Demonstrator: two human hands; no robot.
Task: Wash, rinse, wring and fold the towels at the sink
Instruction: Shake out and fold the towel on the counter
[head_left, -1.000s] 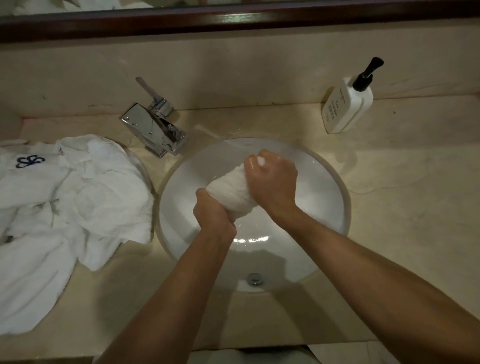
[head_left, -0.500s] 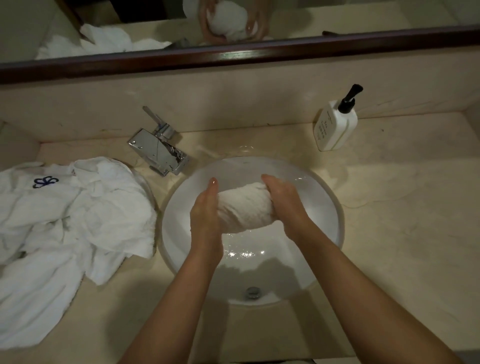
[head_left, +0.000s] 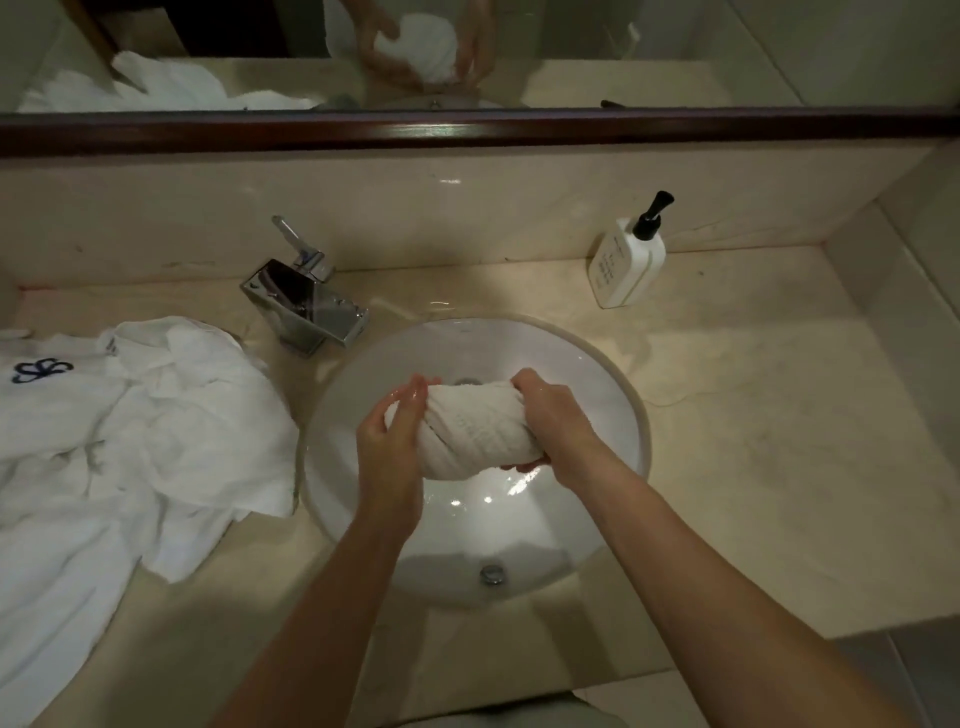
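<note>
A wet white towel (head_left: 475, 431), twisted into a thick bundle, hangs above the round white sink (head_left: 613, 384). My right hand (head_left: 553, 415) grips its right end, fingers curled under it. My left hand (head_left: 389, 441) lies against the left end with fairly straight fingers pressing on the cloth. Both hands look wet. A pile of other white towels (head_left: 130, 457), one with a dark blue emblem, lies on the counter to the left of the basin.
A chrome faucet (head_left: 304, 304) stands at the sink's back left, with no water running. A white soap pump bottle (head_left: 626, 260) sits at the back right. The beige stone counter (head_left: 779, 441) stretches to the right. A mirror above reflects the hands.
The towel went from a tight diagonal twist gripped by both fists to a looser horizontal bundle. My left hand has opened against its left end. The view has tilted up.
</note>
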